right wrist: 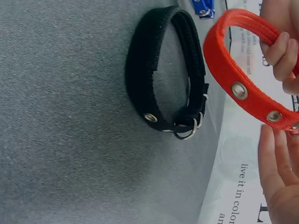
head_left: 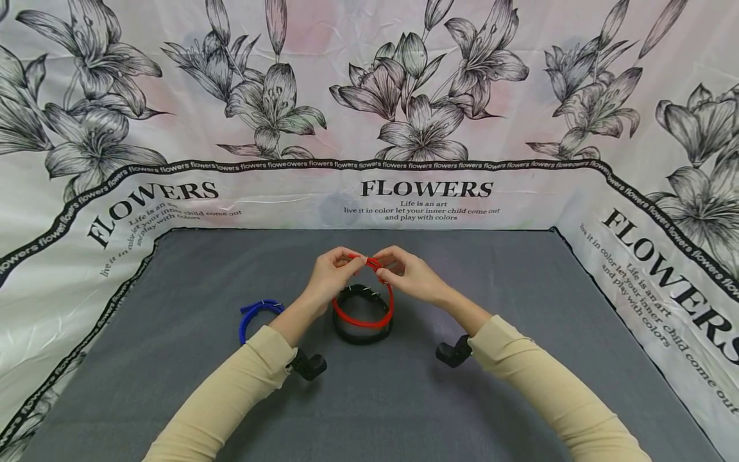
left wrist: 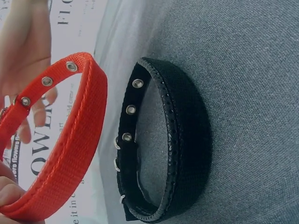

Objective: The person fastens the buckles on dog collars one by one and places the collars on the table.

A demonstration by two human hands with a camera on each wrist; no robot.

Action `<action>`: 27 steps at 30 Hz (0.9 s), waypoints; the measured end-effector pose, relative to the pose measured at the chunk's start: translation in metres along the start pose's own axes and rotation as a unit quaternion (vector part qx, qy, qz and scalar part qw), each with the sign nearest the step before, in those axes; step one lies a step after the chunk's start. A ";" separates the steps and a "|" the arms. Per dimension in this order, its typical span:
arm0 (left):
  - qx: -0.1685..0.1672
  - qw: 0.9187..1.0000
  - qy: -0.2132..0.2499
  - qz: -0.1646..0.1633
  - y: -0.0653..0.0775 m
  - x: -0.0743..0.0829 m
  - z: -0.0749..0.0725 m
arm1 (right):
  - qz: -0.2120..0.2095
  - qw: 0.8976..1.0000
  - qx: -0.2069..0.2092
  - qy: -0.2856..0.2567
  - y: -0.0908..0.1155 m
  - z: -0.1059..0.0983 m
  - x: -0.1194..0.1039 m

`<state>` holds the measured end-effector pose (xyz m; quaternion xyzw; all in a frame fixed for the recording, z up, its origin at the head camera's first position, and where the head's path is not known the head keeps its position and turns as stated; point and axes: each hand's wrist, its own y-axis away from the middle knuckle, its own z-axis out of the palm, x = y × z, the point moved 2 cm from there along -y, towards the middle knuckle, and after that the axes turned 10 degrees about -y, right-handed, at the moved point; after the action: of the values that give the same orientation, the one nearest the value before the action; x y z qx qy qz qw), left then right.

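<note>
A red collar, a looped strap with metal eyelets, is held up in the air between both hands. My left hand pinches it at the upper left of the loop. My right hand holds the overlapping end near the buckle side, thumb and fingertips on the strap. In the right wrist view the left fingers curl round the red strap. A black collar, fastened into a loop with metal rings and eyelets, stands on the table below the red one. The red buckle is mostly cut off or covered.
To the left, a blue collar lies looped on the grey tablecloth, partly behind the left forearm. A printed flower curtain hangs along the back and sides. Black wrist cameras sit under both wrists.
</note>
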<state>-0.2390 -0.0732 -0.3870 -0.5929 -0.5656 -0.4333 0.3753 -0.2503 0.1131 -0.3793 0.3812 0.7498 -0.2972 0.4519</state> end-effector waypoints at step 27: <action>-0.067 0.995 -0.070 0.024 0.002 -0.006 -0.001 | -0.006 0.996 0.018 0.082 0.017 -0.011 0.016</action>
<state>-0.2369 -0.0770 -0.3924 -0.6587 -0.5460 -0.4186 0.3046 -0.2461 0.1357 -0.3903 0.4079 0.7812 -0.2813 0.3798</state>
